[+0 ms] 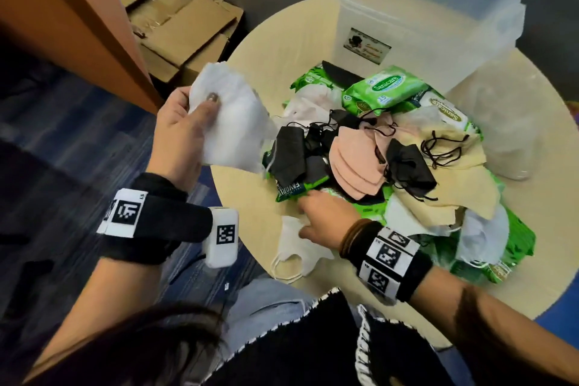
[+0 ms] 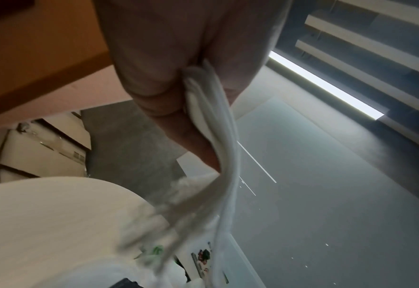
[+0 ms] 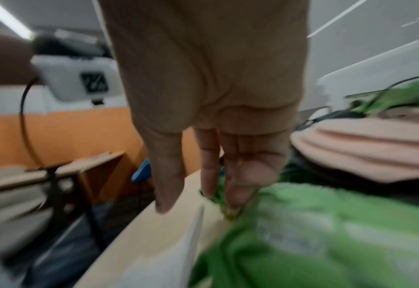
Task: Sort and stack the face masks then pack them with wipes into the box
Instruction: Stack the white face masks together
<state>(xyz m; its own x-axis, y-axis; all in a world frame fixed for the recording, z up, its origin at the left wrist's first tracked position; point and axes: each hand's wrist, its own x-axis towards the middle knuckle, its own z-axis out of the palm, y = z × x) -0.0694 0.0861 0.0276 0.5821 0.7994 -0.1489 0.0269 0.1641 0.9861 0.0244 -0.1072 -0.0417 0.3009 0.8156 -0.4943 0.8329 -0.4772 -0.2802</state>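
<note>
My left hand (image 1: 200, 106) holds a stack of white face masks (image 1: 232, 125) up over the round table's left edge, thumb on top; the left wrist view shows the left hand (image 2: 198, 109) pinching the white masks (image 2: 218, 155). My right hand (image 1: 305, 213) reaches low over the table with fingers straight. It lies over a single white mask (image 1: 297, 251), and its fingertips (image 3: 238, 196) touch a green wipes pack (image 3: 302, 224). Black masks (image 1: 288, 153), pink masks (image 1: 354, 160), cream masks (image 1: 454, 194) and wipes packs (image 1: 385, 88) lie mixed in a heap. The translucent plastic box (image 1: 354, 12) stands behind it.
The round beige table (image 1: 282, 41) ends close to my body. Flattened cardboard boxes (image 1: 181, 25) lie on the floor at the back left beside an orange wooden panel (image 1: 62, 9). A clear plastic bag (image 1: 507, 147) lies right of the heap.
</note>
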